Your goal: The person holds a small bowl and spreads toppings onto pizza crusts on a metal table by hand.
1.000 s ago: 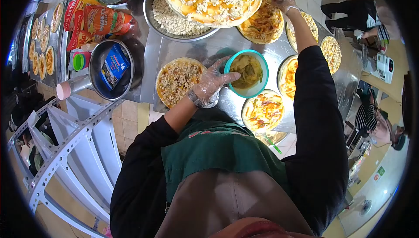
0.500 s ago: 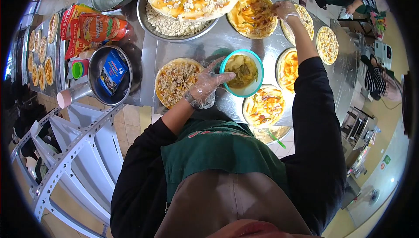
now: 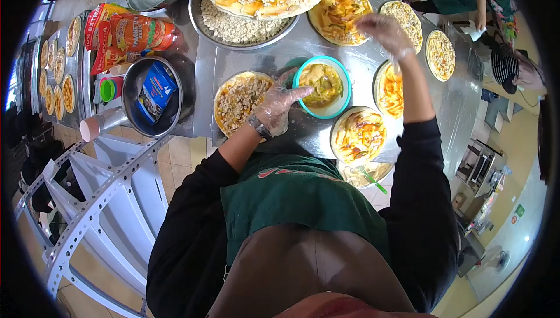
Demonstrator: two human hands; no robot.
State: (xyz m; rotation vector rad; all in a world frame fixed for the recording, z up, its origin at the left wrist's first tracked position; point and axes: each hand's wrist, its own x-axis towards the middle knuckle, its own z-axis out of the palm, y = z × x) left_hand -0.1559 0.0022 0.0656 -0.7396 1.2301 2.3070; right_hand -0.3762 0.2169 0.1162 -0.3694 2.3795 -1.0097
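Right hand (image 3: 388,33) pulls back across pizza (image 3: 335,6) edge, perhaps between pinches.
Left hand (image 3: 275,105) pinches bowl (image 3: 348,89) rim; right's grip blurred, can't tell.

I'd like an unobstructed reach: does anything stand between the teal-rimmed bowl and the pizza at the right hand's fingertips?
Nothing visible does: bare metal tabletop lies between the teal-rimmed bowl and that pizza. The right hand is off to one side.

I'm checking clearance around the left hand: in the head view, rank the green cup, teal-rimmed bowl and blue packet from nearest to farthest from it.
1. Teal-rimmed bowl: touching the left hand, on its right.
2. Blue packet: left of the hand, inside the pan.
3. Green cup: farther left, beyond the pan.
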